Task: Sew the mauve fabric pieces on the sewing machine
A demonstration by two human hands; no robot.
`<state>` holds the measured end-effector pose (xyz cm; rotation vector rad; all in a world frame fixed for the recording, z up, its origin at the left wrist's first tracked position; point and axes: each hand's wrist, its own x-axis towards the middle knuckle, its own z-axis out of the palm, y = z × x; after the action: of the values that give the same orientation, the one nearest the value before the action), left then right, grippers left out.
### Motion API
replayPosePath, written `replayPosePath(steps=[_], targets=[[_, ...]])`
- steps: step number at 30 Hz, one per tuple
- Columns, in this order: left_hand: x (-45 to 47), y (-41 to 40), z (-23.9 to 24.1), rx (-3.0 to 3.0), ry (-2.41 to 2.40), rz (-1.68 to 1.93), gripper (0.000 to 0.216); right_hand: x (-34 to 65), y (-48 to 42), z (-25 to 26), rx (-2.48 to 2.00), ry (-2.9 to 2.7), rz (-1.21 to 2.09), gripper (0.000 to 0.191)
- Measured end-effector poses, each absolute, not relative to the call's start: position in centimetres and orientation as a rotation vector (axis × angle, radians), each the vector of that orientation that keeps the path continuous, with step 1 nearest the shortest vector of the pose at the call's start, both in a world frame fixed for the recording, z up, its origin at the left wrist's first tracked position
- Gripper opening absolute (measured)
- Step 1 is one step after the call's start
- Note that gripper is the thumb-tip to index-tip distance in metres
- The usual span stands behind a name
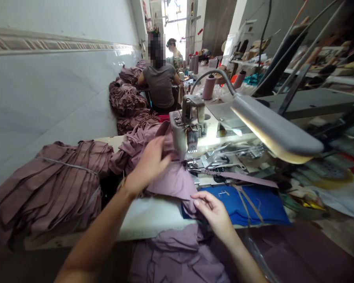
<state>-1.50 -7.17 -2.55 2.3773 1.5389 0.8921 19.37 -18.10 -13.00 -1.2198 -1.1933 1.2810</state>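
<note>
Left hand (149, 165): fingers closed on mauve fabric (172, 181) beside the sewing machine (188, 129)
Right hand (214, 210): pinching the fabric's lower edge; blue cloth (262, 204) alongside

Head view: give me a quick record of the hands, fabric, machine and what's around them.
left hand: on the mauve fabric beside the sewing machine; grip unclear
right hand: pinches the near edge of the mauve fabric at the front of the table
right of hands: blue cloth on the table
lamp: lit, over the machine bed
left of hands: tied bundle of mauve pieces
background: a person seated, back to the camera
</note>
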Motion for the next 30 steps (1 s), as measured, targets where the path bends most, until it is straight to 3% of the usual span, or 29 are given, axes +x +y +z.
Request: replayPosePath(steps=[3,7,12,16,20,30], targets=[[-3.8,-13.0,-6.2,2.336,1.642,0.706,0.057,20.1,-20.1,-13.9,-1.252,-1.228,1.305,0.024],[-5.4,-15.3,-7.9,2.281,1.578,0.844,0.010,20.3,-21.4,-14.5,-1.265,-1.251,1.299,0.021],[-4.9,-13.3,-4.4,1.953,1.439,1.043,0.017,20.5,-21.3,-13.7,-1.157,-1.283,1.268,0.020],[-4.3,-12.2,-2.1,2.123,1.513,0.968,0.017,21.1,-21.9,-13.9,-1.189,-1.305,1.269,0.021],[-4.4,-11.5,-1.5,2.256,1.633,0.849,0.018,21.3,-22.0,-14.2,-1.298,-1.340,1.231,0.019],[-5.4,-8.0,-0.7,2.203,1.682,0.994,0.023,20.2,-18.3,-13.1,-1.304,-1.455,1.031,0.022]])
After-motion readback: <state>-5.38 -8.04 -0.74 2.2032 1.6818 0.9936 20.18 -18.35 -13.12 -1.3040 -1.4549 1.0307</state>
